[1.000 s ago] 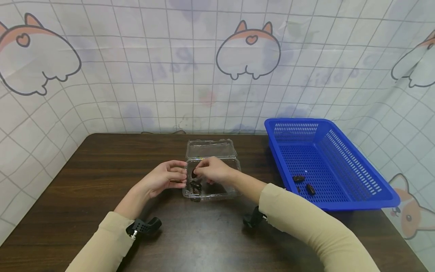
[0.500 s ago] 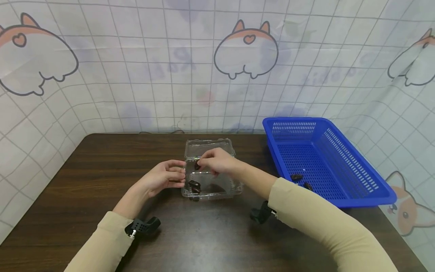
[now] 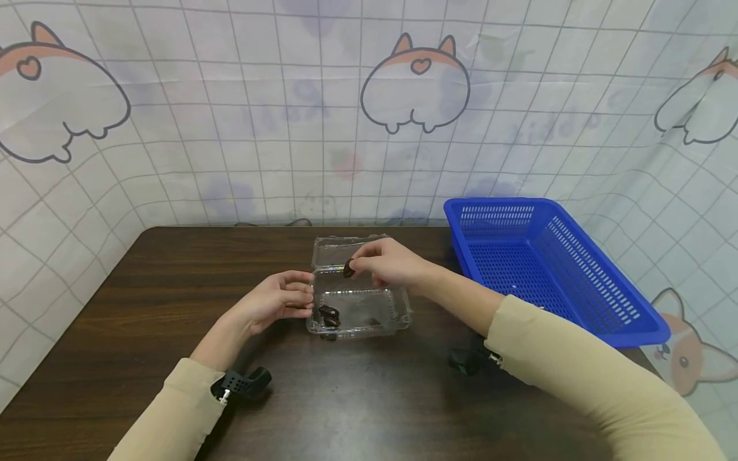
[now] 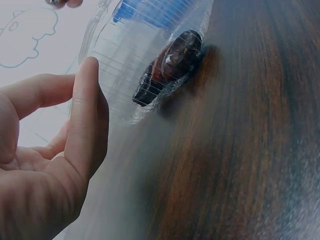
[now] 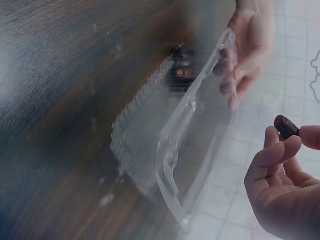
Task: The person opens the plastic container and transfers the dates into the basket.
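My right hand (image 3: 394, 261) pinches one dark brown, glossy date (image 3: 348, 268) between thumb and fingertips. It is held above the back part of a clear plastic clamshell box (image 3: 357, 333), whose lid (image 3: 331, 250) stands open behind. In the box's front left corner lie several dates (image 3: 329, 316), seen close through the clear wall in the left wrist view as dark, shiny dates (image 4: 182, 55). My left hand (image 3: 279, 299) rests its fairly straight fingertips against the box's left side. In the right wrist view the pinched date (image 5: 286, 127) shows clear of the box.
A blue perforated plastic basket (image 3: 478, 256) stands to the right on the dark wooden table (image 3: 346, 397); my right sleeve (image 3: 553, 339) covers its front left part. A white gridded cloth (image 3: 259, 128) with cartoon dogs hangs behind the table.
My right hand has risen out of the box and drifted to the right with the date. Its sleeve now hides the dates in the basket. The left hand stays at the box's side.
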Demonstrator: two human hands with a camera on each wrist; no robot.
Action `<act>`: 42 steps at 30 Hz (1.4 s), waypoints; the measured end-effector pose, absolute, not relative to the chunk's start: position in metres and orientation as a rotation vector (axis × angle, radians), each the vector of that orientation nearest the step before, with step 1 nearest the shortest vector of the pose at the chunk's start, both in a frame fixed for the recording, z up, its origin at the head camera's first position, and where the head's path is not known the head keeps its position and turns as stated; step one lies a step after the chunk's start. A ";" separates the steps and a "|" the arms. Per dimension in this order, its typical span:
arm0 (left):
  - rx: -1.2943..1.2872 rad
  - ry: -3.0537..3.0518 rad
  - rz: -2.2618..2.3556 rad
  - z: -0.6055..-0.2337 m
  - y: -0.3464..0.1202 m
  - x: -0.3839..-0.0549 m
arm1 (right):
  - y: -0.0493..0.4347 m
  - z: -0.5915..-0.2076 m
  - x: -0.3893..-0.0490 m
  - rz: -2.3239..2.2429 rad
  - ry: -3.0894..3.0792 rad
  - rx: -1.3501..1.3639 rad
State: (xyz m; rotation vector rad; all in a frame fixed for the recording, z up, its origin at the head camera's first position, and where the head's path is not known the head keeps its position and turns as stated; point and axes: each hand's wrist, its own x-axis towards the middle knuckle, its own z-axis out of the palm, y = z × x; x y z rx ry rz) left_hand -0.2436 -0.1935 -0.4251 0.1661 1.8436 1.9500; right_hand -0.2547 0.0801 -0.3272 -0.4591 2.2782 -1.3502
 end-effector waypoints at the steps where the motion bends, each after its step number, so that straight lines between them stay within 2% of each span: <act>1: 0.166 1.846 1.950 -0.425 -0.194 -0.244 | 0.082 -0.325 -0.254 -1.346 2.289 -0.456; 18: 0.174 1.846 1.937 -0.425 -0.195 -0.243 | 0.140 -0.312 -0.246 -1.409 2.301 -0.454; 42: 0.145 1.851 1.942 -0.424 -0.194 -0.243 | 0.228 -0.306 -0.240 -1.493 2.377 -0.267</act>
